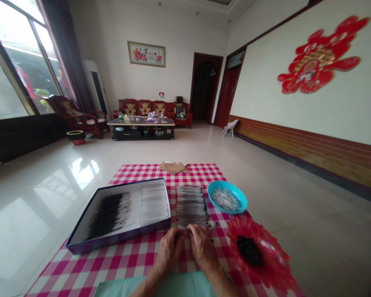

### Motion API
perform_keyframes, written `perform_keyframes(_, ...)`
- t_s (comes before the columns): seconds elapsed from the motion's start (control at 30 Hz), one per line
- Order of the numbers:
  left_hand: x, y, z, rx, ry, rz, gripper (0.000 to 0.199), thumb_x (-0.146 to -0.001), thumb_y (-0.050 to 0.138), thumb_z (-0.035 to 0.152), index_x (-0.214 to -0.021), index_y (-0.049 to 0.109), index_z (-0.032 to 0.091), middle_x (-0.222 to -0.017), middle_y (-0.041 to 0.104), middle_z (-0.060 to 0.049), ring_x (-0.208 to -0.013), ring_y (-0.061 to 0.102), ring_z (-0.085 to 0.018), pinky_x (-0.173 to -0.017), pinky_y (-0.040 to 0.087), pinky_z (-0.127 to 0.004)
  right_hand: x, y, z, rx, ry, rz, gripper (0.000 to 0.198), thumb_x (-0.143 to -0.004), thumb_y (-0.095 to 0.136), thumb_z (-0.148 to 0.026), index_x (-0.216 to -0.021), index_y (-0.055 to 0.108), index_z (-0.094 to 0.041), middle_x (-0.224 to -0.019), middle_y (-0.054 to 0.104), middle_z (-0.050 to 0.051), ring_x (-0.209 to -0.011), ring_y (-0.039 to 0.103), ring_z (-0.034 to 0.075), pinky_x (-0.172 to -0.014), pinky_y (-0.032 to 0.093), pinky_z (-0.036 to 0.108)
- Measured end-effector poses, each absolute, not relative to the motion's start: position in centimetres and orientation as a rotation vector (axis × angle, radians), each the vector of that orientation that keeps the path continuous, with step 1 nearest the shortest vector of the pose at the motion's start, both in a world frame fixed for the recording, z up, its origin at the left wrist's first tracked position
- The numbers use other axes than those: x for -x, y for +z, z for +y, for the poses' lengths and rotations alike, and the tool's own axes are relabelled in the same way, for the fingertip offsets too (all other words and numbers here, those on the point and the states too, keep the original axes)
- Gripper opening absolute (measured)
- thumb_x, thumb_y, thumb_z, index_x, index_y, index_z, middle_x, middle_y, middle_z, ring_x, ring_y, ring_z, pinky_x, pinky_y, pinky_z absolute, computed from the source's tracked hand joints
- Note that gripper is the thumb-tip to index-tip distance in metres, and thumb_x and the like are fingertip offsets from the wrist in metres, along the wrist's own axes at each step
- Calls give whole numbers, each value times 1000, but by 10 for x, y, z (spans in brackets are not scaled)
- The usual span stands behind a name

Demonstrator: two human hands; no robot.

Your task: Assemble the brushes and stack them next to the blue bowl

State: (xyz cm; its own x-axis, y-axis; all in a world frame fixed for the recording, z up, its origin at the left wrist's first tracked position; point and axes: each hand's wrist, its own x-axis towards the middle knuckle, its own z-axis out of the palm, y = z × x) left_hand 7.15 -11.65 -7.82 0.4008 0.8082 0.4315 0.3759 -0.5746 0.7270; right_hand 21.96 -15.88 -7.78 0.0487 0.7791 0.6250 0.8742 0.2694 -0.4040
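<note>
At the near end of a row of pens (191, 204), my left hand (169, 246) and my right hand (200, 245) are close together, fingers curled inward. A slim pale pen (182, 227) shows between their fingertips; most of it is covered and blurred. To the left, a shallow dark-blue-edged box (123, 232) holds many thin black-ended sticks (106, 212) and a row of clear tubes (154, 202). At the right stands a blue bowl (243, 198) of small translucent pieces (225, 199). Nearer, a red flower-shaped dish (273, 255) has small black parts (250, 250) in its centre.
A pink-and-white checked cloth (132, 260) covers the table. Torn brown cardboard pieces (174, 167) lie at its far edge. Green fabric (179, 284) is under my forearms. Farther off are a low table (142, 122), a wooden sofa (123, 105) and a small chair (230, 127).
</note>
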Motion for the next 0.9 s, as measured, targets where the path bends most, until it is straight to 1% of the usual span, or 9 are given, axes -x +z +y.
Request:
perform_keyframes(0.13, -68, -78, -116, -2154, 1104, 983, 11, -83, 44, 17, -83, 55, 20, -71, 59, 2, -64, 55, -11, -62, 42, -19, -216, -74, -144, 1484, -179, -1650, 27, -88, 38, -11, -106, 54, -22, -89, 65, 5, -86, 62, 18, -76, 51, 33)
perform_keyframes(0.27, -72, -71, -119, -2304, 1011, 956, 15, -83, 43, 15, -78, 56, 20, -71, 56, 0, -67, 55, -12, -63, 42, -20, -223, -70, -140, 1458, -264, -1494, 26, -90, 36, -15, -111, 51, -19, -96, 64, 9, -92, 61, 19, -79, 51, 36)
perform_keyframes(0.4, -96, -56, -128, -2486, 788, 1037, 13, -84, 46, 20, -79, 58, 19, -78, 57, -3, -73, 55, -15, -66, 44, -23, -242, -69, -154, 1460, -338, -1388, 26, -91, 39, -17, -113, 52, -18, -102, 65, 12, -96, 61, 21, -81, 51, 38)
perform_keyframes(0.5, -121, -45, -135, -2602, 576, 1061, 11, -83, 50, 25, -85, 60, 20, -86, 58, -5, -81, 55, -19, -69, 46, -27, -253, -73, -165, 1480, -370, -1366, 26, -91, 40, -18, -113, 54, -18, -101, 66, 11, -95, 62, 20, -79, 52, 35)
perform_keyframes(0.57, -135, -40, -138, -2644, 431, 1055, 14, -84, 49, 26, -87, 61, 20, -89, 58, -6, -85, 55, -21, -69, 47, -29, -256, -76, -169, 1487, -396, -1357, 26, -90, 41, -19, -112, 54, -17, -99, 67, 11, -92, 63, 20, -77, 53, 33)
perform_keyframes(0.63, -142, -39, -138, -2664, 322, 1063, 17, -86, 44, 22, -90, 61, 20, -92, 58, -7, -88, 55, -22, -69, 47, -30, -256, -78, -170, 1488, -414, -1347, 26, -90, 41, -19, -112, 55, -17, -98, 67, 11, -91, 64, 20, -76, 53, 33)
perform_keyframes(0.73, -141, -45, -135, -2675, 251, 1108, 24, -87, 37, 14, -96, 59, 19, -97, 57, -8, -91, 54, -22, -71, 48, -31, -255, -81, -170, 1493, -427, -1336, 26, -89, 41, -18, -111, 55, -16, -98, 67, 12, -92, 63, 21, -76, 53, 34)
perform_keyframes(0.83, -130, -52, -132, -2737, 240, 1052, 23, -86, 37, 11, -93, 57, 18, -97, 56, -7, -91, 52, -21, -72, 47, -30, -255, -81, -169, 1492, -447, -1298, 26, -89, 41, -19, -111, 54, -15, -97, 66, 14, -90, 63, 22, -74, 53, 34)
perform_keyframes(0.9, -122, -54, -128, -2784, 253, 995, 20, -85, 38, 10, -90, 56, 19, -95, 55, -6, -89, 51, -20, -70, 46, -28, -257, -81, -169, 1496, -454, -1257, 27, -89, 41, -19, -112, 54, -14, -96, 65, 15, -88, 63, 22, -73, 53, 34)
